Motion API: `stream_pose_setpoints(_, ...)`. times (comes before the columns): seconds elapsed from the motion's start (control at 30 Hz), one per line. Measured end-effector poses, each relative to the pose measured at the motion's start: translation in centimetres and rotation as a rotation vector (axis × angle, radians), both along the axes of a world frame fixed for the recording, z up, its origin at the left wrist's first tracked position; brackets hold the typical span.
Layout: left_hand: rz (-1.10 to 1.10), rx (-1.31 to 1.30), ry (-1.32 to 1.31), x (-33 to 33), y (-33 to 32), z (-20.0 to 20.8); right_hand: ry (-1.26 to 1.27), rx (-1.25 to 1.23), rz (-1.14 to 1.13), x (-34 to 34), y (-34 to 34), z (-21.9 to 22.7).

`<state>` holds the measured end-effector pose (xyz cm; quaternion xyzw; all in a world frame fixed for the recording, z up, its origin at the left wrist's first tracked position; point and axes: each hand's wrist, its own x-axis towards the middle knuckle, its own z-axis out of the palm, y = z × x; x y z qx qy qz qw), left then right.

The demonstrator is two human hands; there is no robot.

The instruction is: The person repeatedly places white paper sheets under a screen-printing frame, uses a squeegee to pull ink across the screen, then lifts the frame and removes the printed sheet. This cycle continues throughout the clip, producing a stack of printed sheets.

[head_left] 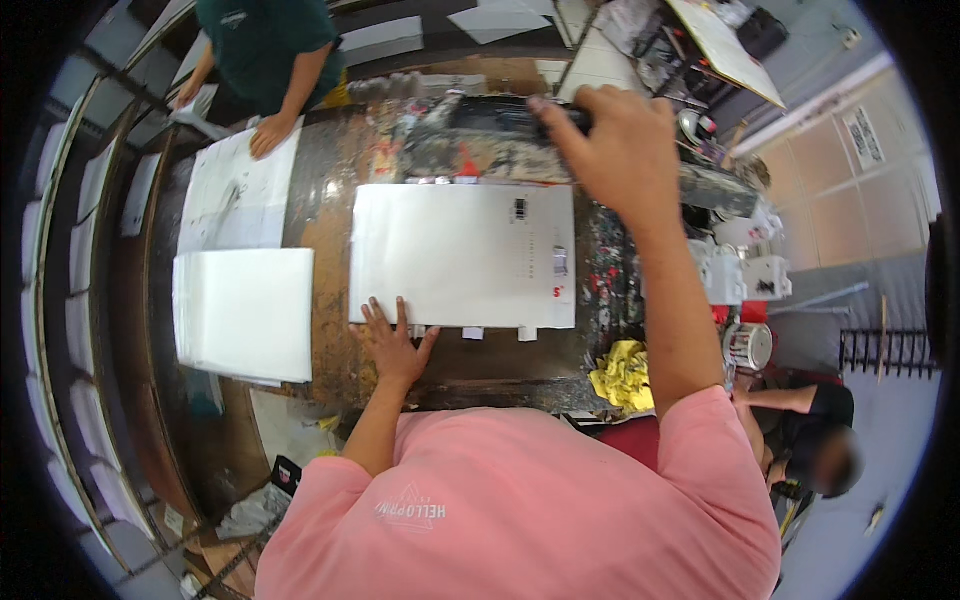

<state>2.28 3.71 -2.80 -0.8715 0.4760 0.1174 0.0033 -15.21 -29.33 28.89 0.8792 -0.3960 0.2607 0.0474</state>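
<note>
A white printed sheet [450, 250] lies flat on the dark, ink-stained table, with small dark and red marks toward its right side. My left hand [392, 350] rests open at the sheet's near left corner, fingers spread over its edge. Beyond the far right corner, my right hand [625, 150] reaches out with thumb and fingers around the end of a black, ink-stained bar [500, 114]. The bar lies along the far side of the table; its exact kind cannot be made out. Small pale tabs [527, 334] stick out below the sheet's near edge.
A white paper stack [243, 315] and more sheets [235, 190] lie at left, where a person in dark green [268, 50] touches them. Crumpled yellow material [623, 377] and a can [748, 346] are at right. Shelves line the left; another person [800, 425] is at lower right.
</note>
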Motion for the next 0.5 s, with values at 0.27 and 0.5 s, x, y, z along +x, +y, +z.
stream_pose_setpoints(0.27,0.001,-0.026,0.061,-0.6,-0.6,0.2,-0.037,0.023,0.024,0.5,-0.3,0.3)
stream_pose_setpoints(0.5,0.013,-0.577,-0.012,-0.4,-7.2,9.0,-0.07,-0.096,0.046,-0.1,0.8,-1.5)
